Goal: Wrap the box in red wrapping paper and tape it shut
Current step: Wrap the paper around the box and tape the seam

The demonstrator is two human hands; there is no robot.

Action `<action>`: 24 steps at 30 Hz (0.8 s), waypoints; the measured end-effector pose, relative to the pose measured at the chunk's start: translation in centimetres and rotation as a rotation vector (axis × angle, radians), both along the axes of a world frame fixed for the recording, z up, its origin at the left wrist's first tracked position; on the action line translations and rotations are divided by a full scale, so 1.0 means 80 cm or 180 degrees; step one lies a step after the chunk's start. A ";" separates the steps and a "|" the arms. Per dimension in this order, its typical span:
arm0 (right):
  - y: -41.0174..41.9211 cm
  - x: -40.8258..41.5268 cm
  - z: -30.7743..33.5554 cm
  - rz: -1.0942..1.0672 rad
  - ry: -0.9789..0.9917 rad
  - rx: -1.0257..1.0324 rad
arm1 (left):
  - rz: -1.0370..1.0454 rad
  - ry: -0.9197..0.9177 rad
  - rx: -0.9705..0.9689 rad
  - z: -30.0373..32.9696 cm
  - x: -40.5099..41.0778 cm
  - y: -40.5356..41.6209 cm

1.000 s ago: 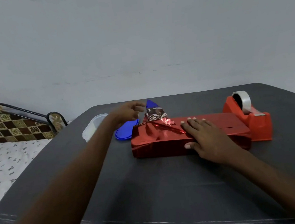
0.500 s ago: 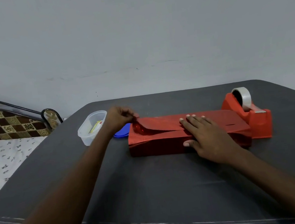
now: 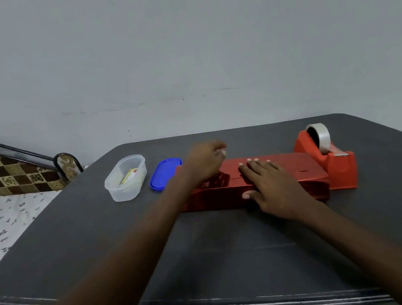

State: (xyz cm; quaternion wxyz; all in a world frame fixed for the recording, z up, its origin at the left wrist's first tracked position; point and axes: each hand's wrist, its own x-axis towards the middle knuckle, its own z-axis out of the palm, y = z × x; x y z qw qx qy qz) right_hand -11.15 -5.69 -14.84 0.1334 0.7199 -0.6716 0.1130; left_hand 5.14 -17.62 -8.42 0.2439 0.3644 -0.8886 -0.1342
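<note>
Right hand [image 3: 272, 186] lies flat, fingers straight, pinning the red wrapping paper [image 3: 282, 168] on the box at table [image 3: 231, 249] centre. Left hand [image 3: 203, 162], blurred, grip indeterminable, now hovers over the left end, whose flap, raised a second ago, appears folded down. Taping from the dispenser [image 3: 330, 157] probably follows.

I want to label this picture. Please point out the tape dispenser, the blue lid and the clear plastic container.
tape dispenser [image 3: 339, 169]: head view, on the front of its red base.
blue lid [image 3: 163, 173]: head view, on the middle of its top.
clear plastic container [image 3: 124, 191]: head view, on its near wall.
</note>
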 end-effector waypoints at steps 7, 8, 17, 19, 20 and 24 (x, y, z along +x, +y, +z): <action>0.004 -0.011 0.008 0.0025 -0.0204 0.0187 | -0.0105 -0.1003 -0.0532 -0.062 -0.009 0.019; 0.008 -0.014 0.007 0.0020 -0.0225 0.0198 | -0.0122 -0.1012 -0.0530 -0.063 -0.006 0.020; 0.017 -0.029 -0.006 -0.0062 -0.0254 -0.0079 | -0.0244 -0.1345 -0.0539 -0.059 0.002 0.026; 0.013 -0.029 -0.005 -0.0086 -0.0232 -0.0108 | -0.0212 -0.1407 -0.0548 -0.053 -0.002 0.027; 0.010 -0.028 -0.005 -0.0098 -0.0231 -0.0109 | -0.0202 -0.1455 -0.0583 -0.051 -0.005 0.028; -0.001 -0.022 0.000 -0.0177 -0.0326 -0.0102 | -0.0200 -0.1512 -0.0608 -0.048 -0.018 0.030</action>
